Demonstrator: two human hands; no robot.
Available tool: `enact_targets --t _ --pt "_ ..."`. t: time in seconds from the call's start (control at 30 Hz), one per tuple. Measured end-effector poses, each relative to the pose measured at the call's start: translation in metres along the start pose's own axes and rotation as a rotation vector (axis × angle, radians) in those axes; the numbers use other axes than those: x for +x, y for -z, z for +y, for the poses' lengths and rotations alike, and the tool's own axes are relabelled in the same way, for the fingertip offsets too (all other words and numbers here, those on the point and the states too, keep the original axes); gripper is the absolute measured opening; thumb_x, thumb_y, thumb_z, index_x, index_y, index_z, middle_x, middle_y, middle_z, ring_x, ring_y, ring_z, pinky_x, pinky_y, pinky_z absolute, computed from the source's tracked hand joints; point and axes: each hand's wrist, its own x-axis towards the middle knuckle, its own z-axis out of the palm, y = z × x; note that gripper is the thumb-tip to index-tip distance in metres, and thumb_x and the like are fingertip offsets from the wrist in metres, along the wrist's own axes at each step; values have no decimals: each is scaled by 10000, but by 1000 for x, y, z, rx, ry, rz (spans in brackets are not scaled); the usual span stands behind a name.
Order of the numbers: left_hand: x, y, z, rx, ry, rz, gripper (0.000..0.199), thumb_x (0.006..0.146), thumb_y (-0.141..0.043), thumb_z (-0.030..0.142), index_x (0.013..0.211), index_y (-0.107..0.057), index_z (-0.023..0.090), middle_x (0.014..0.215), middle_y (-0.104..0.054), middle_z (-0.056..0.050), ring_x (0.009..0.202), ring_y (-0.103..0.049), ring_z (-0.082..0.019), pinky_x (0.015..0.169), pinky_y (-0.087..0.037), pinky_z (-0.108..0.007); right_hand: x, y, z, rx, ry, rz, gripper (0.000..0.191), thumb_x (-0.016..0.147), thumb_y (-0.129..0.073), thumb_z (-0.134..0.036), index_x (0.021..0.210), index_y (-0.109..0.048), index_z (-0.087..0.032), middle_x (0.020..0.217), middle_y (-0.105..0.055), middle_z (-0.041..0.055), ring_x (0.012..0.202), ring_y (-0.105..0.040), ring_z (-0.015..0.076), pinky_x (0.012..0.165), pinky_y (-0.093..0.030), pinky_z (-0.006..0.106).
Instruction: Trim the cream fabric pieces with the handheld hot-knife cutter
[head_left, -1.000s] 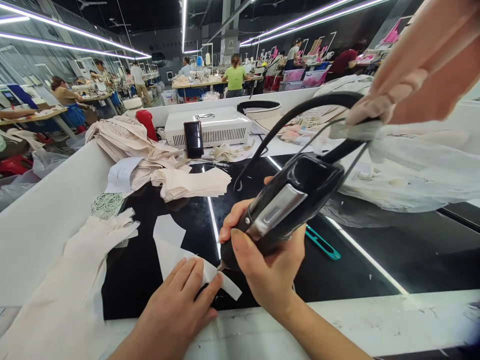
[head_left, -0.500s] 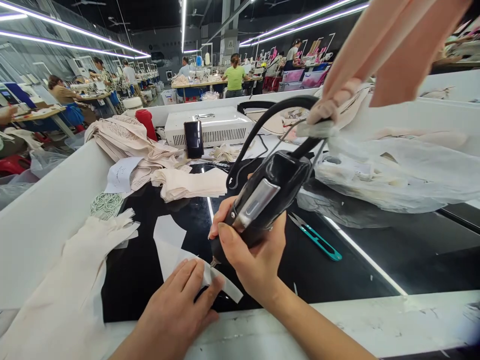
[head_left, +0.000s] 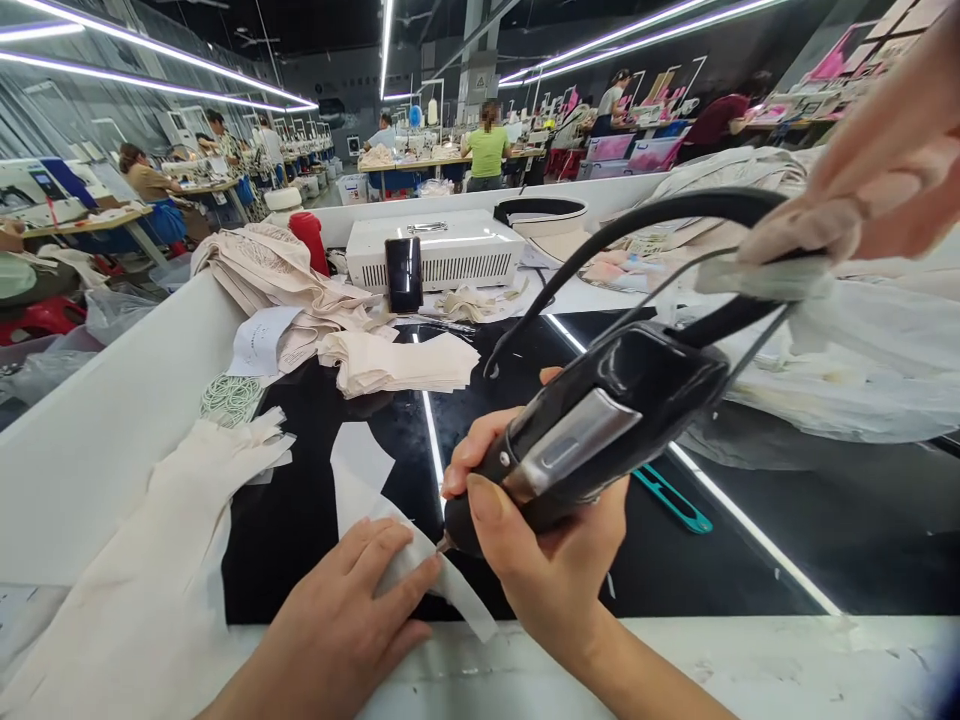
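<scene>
My right hand [head_left: 551, 560] is wrapped round a black corded hand tool [head_left: 600, 430] with a silver metal lever on its side. The tool leans down to the left, and its thin metal tip meets the edge of a white cloth piece [head_left: 364, 465] on the black glossy work surface [head_left: 300, 530]. My left hand [head_left: 356, 590] lies flat on that cloth with fingers stretched out, just left of the tip. Part of the cloth is hidden under the fingers. A thick black cable [head_left: 637, 225] rises from the tool to a pale pink cloth tie [head_left: 795, 235] at upper right.
Teal thread snips [head_left: 679, 500] lie behind the tool. Beige cloth stacks [head_left: 409, 362] and piles [head_left: 142, 540] sit left and behind. At the back stand a phone [head_left: 404, 275], a white vented box [head_left: 465, 265] and a red cone [head_left: 309, 240]. A clear plastic bag [head_left: 862, 370] is at right.
The tool has tilted lower, its back end swinging right, while the tip stays at the cloth's edge. The cable and pink tie have shifted right. My left hand keeps pressing the cloth.
</scene>
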Motion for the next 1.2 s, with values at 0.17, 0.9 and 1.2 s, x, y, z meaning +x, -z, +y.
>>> enact_targets --t 0.17,0.9,1.2 --pt "-2 -1 1 -28 29 -68 495 973 -742 307 1428 -586 187 1368 -624 -170 1259 -647 -348 1063 -588 -545 6 -4 2 62 -12 -2 456 813 -740 -124 1125 -460 -303 821 -649 -60 582 -659 131 543 -611 280" --pt "5 -1 4 -99 41 33 528 906 -828 292 1368 -595 188 1314 -654 -171 1202 -681 -340 1003 -620 -558 11 -17 17 109 -10 -26 476 804 -697 -86 1154 -459 -304 826 -666 -82 577 -641 105 529 -590 254" --pt "-8 9 -25 -119 16 -6 531 923 -367 -68 1336 -586 185 1377 -706 -62 1354 -621 -203 1154 -531 -443 23 -13 18 95 -12 -24 437 792 -741 -150 1109 -473 -287 786 -655 -77 556 -616 117 521 -585 280"
